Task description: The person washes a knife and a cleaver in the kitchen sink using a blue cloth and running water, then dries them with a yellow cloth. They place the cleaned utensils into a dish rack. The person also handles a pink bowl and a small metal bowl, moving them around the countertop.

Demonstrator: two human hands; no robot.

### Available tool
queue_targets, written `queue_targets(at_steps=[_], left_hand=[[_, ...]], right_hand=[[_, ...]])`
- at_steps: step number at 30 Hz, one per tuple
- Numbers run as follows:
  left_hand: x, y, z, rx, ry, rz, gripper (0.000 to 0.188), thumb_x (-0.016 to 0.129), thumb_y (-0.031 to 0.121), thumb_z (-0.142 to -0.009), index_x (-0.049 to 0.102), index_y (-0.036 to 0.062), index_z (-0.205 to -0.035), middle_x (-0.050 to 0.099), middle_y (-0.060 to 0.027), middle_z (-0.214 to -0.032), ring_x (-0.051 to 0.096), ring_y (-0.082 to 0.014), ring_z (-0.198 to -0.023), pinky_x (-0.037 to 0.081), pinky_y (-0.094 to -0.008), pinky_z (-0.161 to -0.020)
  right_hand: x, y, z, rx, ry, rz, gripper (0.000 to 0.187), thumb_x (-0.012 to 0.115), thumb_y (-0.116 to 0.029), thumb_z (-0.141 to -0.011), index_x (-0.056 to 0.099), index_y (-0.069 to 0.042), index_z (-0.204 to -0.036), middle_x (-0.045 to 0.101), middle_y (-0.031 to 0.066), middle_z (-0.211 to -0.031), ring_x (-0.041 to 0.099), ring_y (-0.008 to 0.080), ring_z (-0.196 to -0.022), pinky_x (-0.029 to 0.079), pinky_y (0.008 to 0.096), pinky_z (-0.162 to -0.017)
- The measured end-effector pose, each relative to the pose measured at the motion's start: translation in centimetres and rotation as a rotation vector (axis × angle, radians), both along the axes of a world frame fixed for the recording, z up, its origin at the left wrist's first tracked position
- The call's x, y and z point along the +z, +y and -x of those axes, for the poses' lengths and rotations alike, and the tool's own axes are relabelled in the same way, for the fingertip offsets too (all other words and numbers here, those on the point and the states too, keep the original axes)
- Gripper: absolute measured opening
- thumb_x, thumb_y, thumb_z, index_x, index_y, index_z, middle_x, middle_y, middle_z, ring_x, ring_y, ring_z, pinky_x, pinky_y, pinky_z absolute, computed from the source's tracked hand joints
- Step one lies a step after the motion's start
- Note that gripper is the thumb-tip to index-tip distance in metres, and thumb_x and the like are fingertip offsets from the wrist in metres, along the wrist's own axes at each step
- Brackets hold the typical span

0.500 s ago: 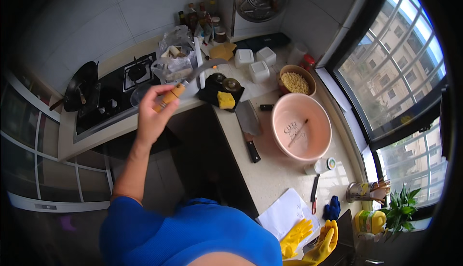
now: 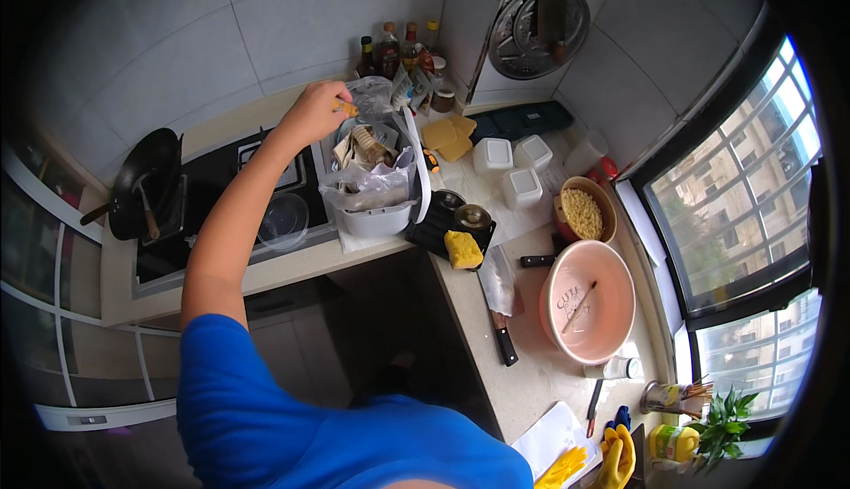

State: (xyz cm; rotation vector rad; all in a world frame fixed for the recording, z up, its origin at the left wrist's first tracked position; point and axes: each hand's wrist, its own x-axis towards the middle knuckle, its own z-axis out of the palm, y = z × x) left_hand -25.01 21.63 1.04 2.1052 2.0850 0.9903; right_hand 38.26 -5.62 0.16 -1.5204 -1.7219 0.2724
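From the head view, your left hand (image 2: 317,106) is curled closed around a wooden-handled tool (image 2: 345,107), out over the back of the white bin (image 2: 381,223), its working end hidden; of your two hands, the right is out of sight, so I can't tell its state. Your pale bench (image 2: 531,383) turns the corner, black stove (image 2: 212,197) on one arm, cleaver (image 2: 500,285) and pink basin (image 2: 622,290) on the other, grey tiles (image 2: 310,19) behind, daylight pouring through the barred window (image 2: 717,197).
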Motion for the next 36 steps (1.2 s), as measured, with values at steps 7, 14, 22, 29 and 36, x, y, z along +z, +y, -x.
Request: queue_targets(at_steps=[7,14,22,29,36], left_hand=[[-1.0,6.1,-1.3,-0.061,-0.032,0.072,0.022,0.068,0.006,-0.072,0.058,-0.0005,-0.090,0.063,-0.0188,-0.087,0.061,-0.0294,-0.086,0.047,-0.0370,-0.074],[-5.5,8.3,-0.6,-0.125,0.076,-0.015,0.016,0.061,0.000,-0.077,0.054,-0.0019,-0.091,0.059,-0.0185,-0.091,0.059,-0.0351,-0.087,0.046,-0.0399,-0.076],[-5.6,6.7,-1.4,-0.201,-0.001,-0.104,0.019,0.063,0.000,-0.077,0.056,-0.0010,-0.095,0.059,-0.0165,-0.093,0.060,-0.0348,-0.085,0.048,-0.0391,-0.073],[-5.3,5.3,-2.5,-0.155,0.044,-0.232,0.019,0.064,0.001,-0.078,0.056,-0.0009,-0.096,0.059,-0.0168,-0.094,0.059,-0.0357,-0.086,0.048,-0.0395,-0.075],[-7.2,5.6,-1.3,-0.169,0.074,-0.149,0.021,0.065,0.002,-0.077,0.059,-0.0010,-0.097,0.060,-0.0161,-0.095,0.060,-0.0345,-0.087,0.049,-0.0375,-0.075]], right_hand=[[0.6,-0.5,-0.6,-0.236,0.586,0.325,0.028,0.052,0.000,-0.091,0.052,0.010,-0.118,0.056,0.0222,-0.116,0.060,0.0269,-0.101,0.050,0.0325,-0.088],[1.7,-1.7,1.1,-0.370,0.568,0.340,0.030,0.059,-0.012,-0.091,0.057,0.007,-0.115,0.064,0.0157,-0.106,0.061,0.0186,-0.097,0.049,0.0262,-0.084],[1.8,-0.8,3.2,-0.309,0.519,0.244,0.027,0.053,-0.007,-0.094,0.055,0.010,-0.115,0.059,0.0180,-0.115,0.061,0.0215,-0.101,0.049,0.0275,-0.088],[1.8,-0.1,5.3,-0.272,0.416,0.213,0.029,0.051,-0.002,-0.093,0.055,0.004,-0.121,0.055,0.0219,-0.120,0.060,0.0328,-0.104,0.049,0.0342,-0.092],[-1.3,-0.4,1.5,-0.413,0.555,0.362,0.030,0.052,-0.014,-0.095,0.055,0.003,-0.120,0.065,0.0108,-0.102,0.062,0.0131,-0.092,0.047,0.0216,-0.084]])
